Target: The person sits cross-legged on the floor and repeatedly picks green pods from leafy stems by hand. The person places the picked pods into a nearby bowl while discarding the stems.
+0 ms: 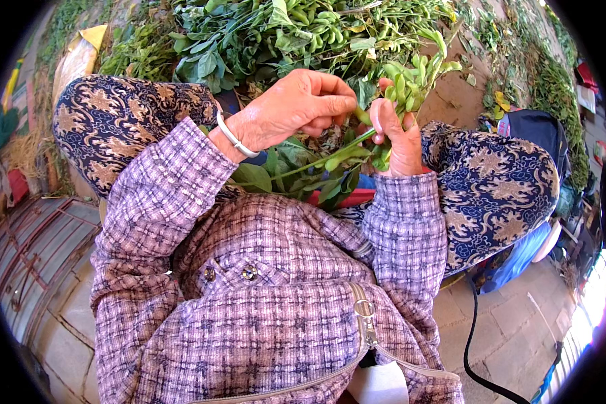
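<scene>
Held in front of me is a green soybean stalk [328, 160] with pods and leaves. My right hand [396, 126] is closed around its stem, with a cluster of pods [410, 83] standing up above the fingers. My left hand [308, 103], with a pale bangle at the wrist, meets it from the left; its thumb and fingers pinch a green pod [362, 115] beside the stem. The stalk's leafy part [255, 178] hangs down to the left over my lap. The tips of some left fingers are hidden behind the hand.
A large heap of soybean plants [303, 30] lies beyond my hands. My patterned knees [495, 177] are spread to both sides. More greenery [555, 96] lies at the right. A metal grille [35, 247] is at the left, and a black cable [468, 348] runs over the paving at lower right.
</scene>
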{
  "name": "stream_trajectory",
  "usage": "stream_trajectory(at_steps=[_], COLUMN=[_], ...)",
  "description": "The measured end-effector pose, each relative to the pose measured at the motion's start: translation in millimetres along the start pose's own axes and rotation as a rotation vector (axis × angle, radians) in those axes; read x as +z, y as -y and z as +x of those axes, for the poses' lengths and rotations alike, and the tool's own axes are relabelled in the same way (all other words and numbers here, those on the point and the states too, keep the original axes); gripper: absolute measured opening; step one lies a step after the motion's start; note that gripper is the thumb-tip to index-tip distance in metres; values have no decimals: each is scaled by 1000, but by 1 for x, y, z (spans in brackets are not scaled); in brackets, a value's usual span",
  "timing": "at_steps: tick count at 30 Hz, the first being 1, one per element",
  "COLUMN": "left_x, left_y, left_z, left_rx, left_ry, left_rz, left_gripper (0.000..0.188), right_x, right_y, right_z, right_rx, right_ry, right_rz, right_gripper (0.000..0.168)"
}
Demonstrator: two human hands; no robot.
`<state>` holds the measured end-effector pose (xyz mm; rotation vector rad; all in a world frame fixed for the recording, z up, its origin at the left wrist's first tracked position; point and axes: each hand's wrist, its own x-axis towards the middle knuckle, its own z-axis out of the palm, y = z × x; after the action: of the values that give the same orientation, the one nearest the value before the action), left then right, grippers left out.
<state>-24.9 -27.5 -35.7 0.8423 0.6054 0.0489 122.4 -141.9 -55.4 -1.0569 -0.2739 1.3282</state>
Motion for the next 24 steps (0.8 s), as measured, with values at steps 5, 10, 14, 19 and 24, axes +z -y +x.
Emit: stream_trajectory(at_steps=[5,10,14,19,24], left_x=[7,-1,-4,-7,-3], left_y=[-6,-14,-16,-16,-13], left_z=[1,0,0,1,2], left_rx=[117,89,34,33,61], left_ry=[-24,-67,28,83,49], left_rz=[-12,19,-59,-85,-106], left_gripper=[14,16,20,22,22], right_x=[12,16,14,11,8], right_y=[4,11,12,12,8], right_z=[-2,-5,-5,-6,-5], right_rx=[-10,18,21,29,28], right_ry=[-154,10,44,54,49], right_rz=[-134,-335,-333,-290,-249], right_gripper=[38,39,40,39,38])
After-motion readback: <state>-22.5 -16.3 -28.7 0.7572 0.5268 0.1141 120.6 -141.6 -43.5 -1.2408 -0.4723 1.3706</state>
